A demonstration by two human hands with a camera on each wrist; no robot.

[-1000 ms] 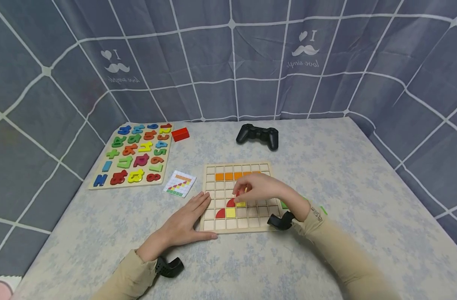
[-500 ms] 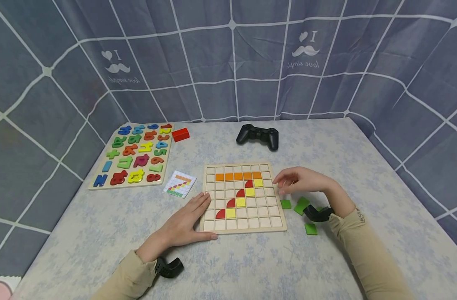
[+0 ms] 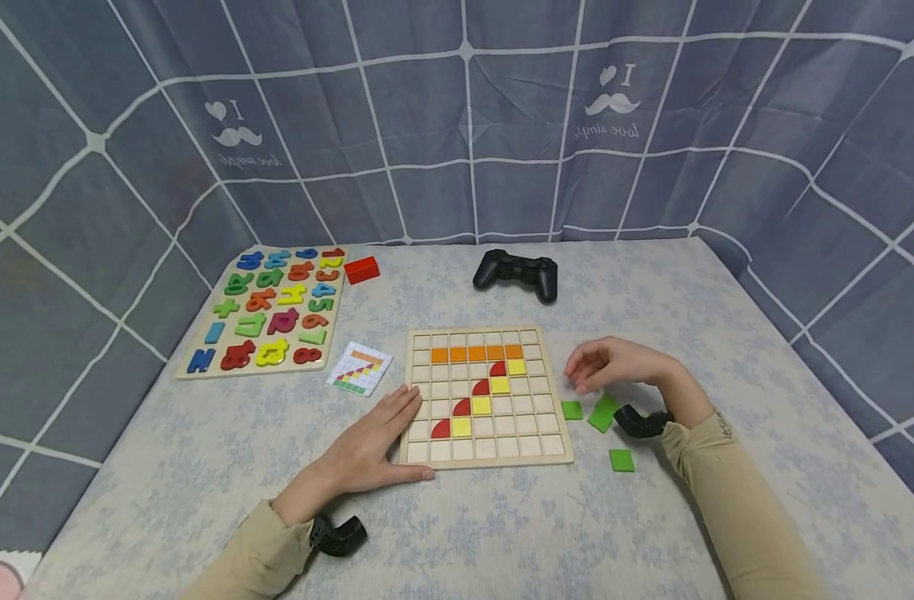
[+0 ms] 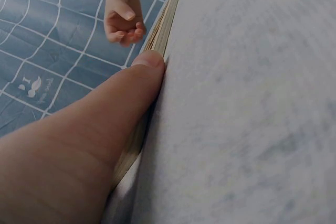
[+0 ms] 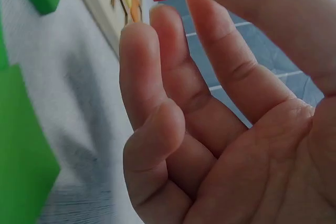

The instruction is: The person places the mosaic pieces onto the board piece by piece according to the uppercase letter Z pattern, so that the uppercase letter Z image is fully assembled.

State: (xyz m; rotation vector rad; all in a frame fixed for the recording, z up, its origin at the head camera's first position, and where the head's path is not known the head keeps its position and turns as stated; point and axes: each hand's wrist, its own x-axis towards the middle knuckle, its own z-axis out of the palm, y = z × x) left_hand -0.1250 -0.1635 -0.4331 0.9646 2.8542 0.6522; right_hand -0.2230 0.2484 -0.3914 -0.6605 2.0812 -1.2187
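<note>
A square wooden grid board [image 3: 527,448] lies in the middle of the table in the head view. An orange row [image 3: 477,354] runs near its far side. Red quarter-round pieces [image 3: 462,407] and yellow square tiles [image 3: 481,405] climb it diagonally. My left hand [image 3: 370,442] rests with straight fingers on the board's left edge, and its thumb [image 4: 149,60] lies along the near edge. Right of the board, my right hand [image 3: 623,364] hovers with loosely curled fingers and holds nothing. Green square tiles [image 3: 621,460] lie beneath and beside it, partly hidden by the wrist strap.
A printed pattern card [image 3: 359,367] lies left of the board. Farther left is a number puzzle board [image 3: 235,329], with a red block [image 3: 362,269] at its far corner. A black game controller [image 3: 516,273] sits behind the grid board. A tiled-pattern curtain [image 3: 427,125] surrounds the table.
My right hand has left the grid board and moved right, to the air above the green tiles, uncovering the upper red and yellow pieces. My left hand has stayed put.
</note>
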